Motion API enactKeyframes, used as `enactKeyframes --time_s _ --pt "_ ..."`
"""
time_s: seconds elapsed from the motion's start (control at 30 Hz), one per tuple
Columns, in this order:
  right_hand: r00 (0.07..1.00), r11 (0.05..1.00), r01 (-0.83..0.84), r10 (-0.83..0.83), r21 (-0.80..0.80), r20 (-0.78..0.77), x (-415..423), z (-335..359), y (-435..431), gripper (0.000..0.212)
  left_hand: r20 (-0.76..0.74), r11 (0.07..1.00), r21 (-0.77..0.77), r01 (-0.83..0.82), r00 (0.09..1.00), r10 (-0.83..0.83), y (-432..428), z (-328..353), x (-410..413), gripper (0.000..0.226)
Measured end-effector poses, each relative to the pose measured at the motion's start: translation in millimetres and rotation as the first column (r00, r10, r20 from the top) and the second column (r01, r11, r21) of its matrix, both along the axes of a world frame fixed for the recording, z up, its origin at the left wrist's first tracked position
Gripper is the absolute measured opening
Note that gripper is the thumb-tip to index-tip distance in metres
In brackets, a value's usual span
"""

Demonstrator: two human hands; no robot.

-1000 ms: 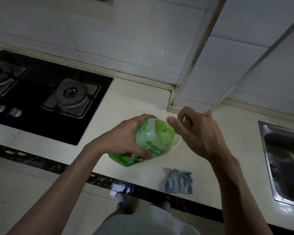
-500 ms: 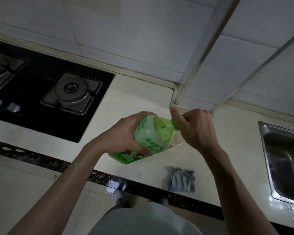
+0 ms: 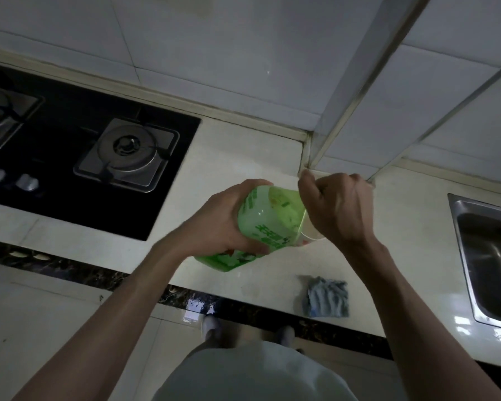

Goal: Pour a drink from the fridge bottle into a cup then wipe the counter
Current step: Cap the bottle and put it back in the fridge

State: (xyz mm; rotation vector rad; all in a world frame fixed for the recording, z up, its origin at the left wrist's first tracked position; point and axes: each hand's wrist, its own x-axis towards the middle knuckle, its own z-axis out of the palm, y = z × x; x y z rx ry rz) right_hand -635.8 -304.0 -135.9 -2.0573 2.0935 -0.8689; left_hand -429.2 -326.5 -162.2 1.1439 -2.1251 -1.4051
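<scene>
- Left hand: grip closed round green bottle, tilted over cup.
- Right hand: fist at bottle neck; cap and cup mostly hidden, contents of grip unclear.
- Cloth: near counter front edge; open room btwn stove and sink.

Translucent green plastic bottle, glossy, printed label wrap. Cup pale, thin rim, paper or plastic unclear. Table pale stone-look, smooth, faint sheen; dark speckled glossy front edge. Cloth blue-grey, ribbed, matt. Hob black glass, glossy, with brushed metal burner plates and knobs. Sink stainless steel, shiny. Wall tiles white, smooth, glazed.
</scene>
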Motion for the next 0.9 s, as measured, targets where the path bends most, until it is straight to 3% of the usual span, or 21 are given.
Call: enactKeyframes --time_s 0.1,0.17,0.37,0.47,0.73,0.9 --pt "0.990 0.980 0.140 -0.139 0.142 -0.014 8.6 -5.5 -5.0 0.054 0.026 0.995 -0.064 -0.082 0.996 0.084 7.6 -10.7 -1.7 0.101" --pt "0.988 0.976 0.155 -0.148 0.153 -0.053 13.6 -5.2 -4.7 0.055 0.036 0.996 -0.069 -0.064 0.997 0.067 5.1 -12.2 3.3 0.100" --pt "0.983 0.996 -0.087 0.087 0.009 -0.163 19.9 4.8 -0.5 0.068 -0.031 0.995 0.055 0.087 0.996 -0.085 -14.2 -3.8 28.5 0.095" --pt "0.987 0.995 -0.086 0.077 -0.057 -0.142 26.6 1.8 -1.0 0.065 -0.025 0.994 0.029 0.103 0.994 -0.102 -17.2 -6.7 33.5 0.097" --pt "0.980 0.960 0.195 -0.196 0.202 -0.015 44.9 -9.1 -16.4 0.052 0.020 0.982 -0.129 -0.137 0.990 0.141 5.3 -34.7 21.3 0.097" --pt "0.968 0.939 0.214 -0.240 0.270 0.069 47.1 -15.8 -23.5 0.050 0.110 0.915 -0.300 -0.268 0.944 0.312 24.7 -38.1 15.1 0.098"
